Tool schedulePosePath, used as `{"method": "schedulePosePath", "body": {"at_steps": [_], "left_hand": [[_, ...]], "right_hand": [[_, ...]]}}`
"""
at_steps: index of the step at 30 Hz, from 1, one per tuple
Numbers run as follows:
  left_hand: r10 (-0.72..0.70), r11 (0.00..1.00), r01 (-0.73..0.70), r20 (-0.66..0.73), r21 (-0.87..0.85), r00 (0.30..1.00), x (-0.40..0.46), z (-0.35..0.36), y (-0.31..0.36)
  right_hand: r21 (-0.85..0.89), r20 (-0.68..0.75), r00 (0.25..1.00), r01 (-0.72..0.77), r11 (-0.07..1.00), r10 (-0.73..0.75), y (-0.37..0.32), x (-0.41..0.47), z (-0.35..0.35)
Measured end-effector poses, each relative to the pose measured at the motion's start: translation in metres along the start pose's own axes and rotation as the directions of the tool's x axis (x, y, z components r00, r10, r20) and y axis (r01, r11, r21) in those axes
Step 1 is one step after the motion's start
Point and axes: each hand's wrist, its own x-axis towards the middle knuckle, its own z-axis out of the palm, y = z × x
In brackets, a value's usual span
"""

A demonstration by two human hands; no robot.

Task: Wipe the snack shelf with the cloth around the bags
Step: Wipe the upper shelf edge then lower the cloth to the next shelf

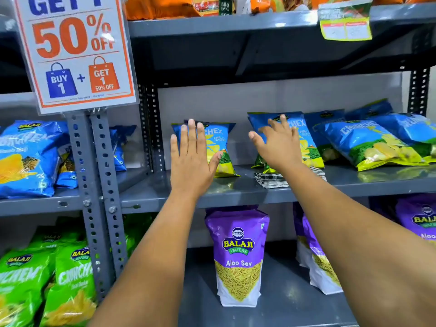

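Observation:
The grey metal snack shelf [153,192] runs across the middle of the view. My left hand [192,159] is spread flat with fingers apart in front of a blue chip bag [218,140] standing on the shelf; I cannot tell if it touches the bag. My right hand [279,143] is open with fingers apart, reaching over a second blue bag [300,128]. A folded black-and-white striped cloth [271,180] lies on the shelf under my right wrist, partly hidden by the arm. Neither hand holds it.
More blue bags [368,142] lean at the right of the shelf and others [26,159] fill the left bay. A perforated upright post [99,185] carries a 50% off sign [75,48]. Purple Aloo Sev bags [238,256] and green bags [47,279] stand below.

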Motion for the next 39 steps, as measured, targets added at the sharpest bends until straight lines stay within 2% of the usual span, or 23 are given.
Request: {"method": "schedulePosePath", "body": {"at_steps": [2,4,6,8,12,15,19,24,26,29,32,34,36,38,39], "left_hand": [[-0.004,1.0,0.004,0.015,-0.015,1.0,-0.016,0.009,0.001],[0.001,1.0,0.0,0.079,-0.011,0.997,-0.042,0.026,0.001],[0.001,1.0,0.0,0.098,-0.017,0.995,-0.061,0.042,0.0],[-0.005,1.0,0.003,0.133,0.01,0.991,-0.076,0.054,-0.002],[-0.02,0.998,0.014,0.102,0.057,0.995,-0.089,0.07,-0.001],[-0.029,0.998,0.027,0.039,0.055,0.999,-0.087,0.075,-0.002],[-0.007,0.998,0.008,-0.018,0.066,1.0,-0.088,0.081,-0.004],[0.006,0.998,-0.002,-0.066,0.063,0.998,-0.088,0.087,-0.004],[0.006,0.999,-0.001,-0.083,0.051,0.996,-0.089,0.088,-0.004],[0.01,0.999,-0.006,-0.08,0.044,0.997,-0.088,0.088,-0.003],[0.015,1.0,-0.014,-0.062,0.014,0.998,-0.086,0.085,-0.002],[0.044,0.999,-0.046,-0.066,-0.024,0.997,-0.089,0.082,-0.004],[0.079,0.99,-0.086,-0.065,-0.111,0.995,-0.103,0.079,-0.012],[0.06,0.976,-0.063,-0.021,-0.209,0.998,-0.132,0.075,-0.023],[0.026,0.972,-0.018,0.031,-0.233,0.999,-0.154,0.074,-0.031]], "right_hand": [[-0.102,0.125,0.986,-0.1,0.99,0.113,0.007,-0.005,0.007],[-0.189,0.251,0.939,-0.189,0.964,0.234,0.018,-0.011,0.017],[-0.244,0.341,0.89,-0.227,0.943,0.303,0.024,-0.018,0.028],[-0.304,0.362,0.873,-0.22,0.927,0.326,0.024,-0.023,0.034],[-0.372,0.306,0.923,-0.109,0.922,0.233,0.012,-0.029,0.044],[-0.363,0.381,0.903,-0.053,0.93,0.2,-0.007,-0.022,0.048],[-0.303,0.541,0.823,0.001,0.953,0.171,-0.012,-0.005,0.043],[-0.221,0.768,0.618,0.012,0.975,0.166,0.008,0.007,0.026],[-0.162,0.783,0.603,-0.037,0.986,0.151,0.019,0.0,0.035],[-0.115,0.683,0.716,-0.088,0.989,0.143,0.025,-0.009,0.047],[-0.195,0.542,0.821,-0.085,0.977,0.179,0.022,-0.015,0.05],[-0.306,0.367,0.909,-0.082,0.948,0.197,0.017,-0.025,0.053],[-0.378,0.137,0.982,-0.068,0.923,0.129,0.01,-0.041,0.059],[-0.317,-0.071,0.997,-0.021,0.948,-0.002,0.002,-0.059,0.066],[-0.23,-0.143,0.989,0.003,0.973,-0.037,-0.004,-0.072,0.069]]}}
